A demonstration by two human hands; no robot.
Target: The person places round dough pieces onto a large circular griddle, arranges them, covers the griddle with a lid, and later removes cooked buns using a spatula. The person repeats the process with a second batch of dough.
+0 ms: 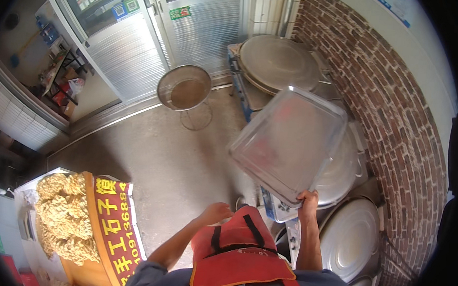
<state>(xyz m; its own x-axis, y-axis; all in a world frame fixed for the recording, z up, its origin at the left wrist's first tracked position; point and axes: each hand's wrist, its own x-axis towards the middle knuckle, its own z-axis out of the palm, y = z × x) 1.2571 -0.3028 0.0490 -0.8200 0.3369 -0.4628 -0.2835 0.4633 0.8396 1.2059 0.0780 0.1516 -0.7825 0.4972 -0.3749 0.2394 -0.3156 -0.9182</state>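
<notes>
My right hand [308, 201] grips the near corner of a large rectangular metal tray [288, 142], raised and tilted over the stoves at the right. The tray looks slightly blurred. My left hand [217, 213] is in front of the red apron [241, 258] at my waist; it is partly curled, and no object shows in it. Behind the tray, a round metal lid [335, 177] is partly hidden. Another round lid [351, 241] lies to the right of my right forearm.
A mesh strainer [189, 89] sits on a wire stand on the floor. A lidded round griddle [279, 63] stands beside the brick wall [394, 145]. Flatbreads [67, 215] are piled at the left, beside a banner [115, 230] bearing writing. Glass and metal doors [128, 54] are ahead.
</notes>
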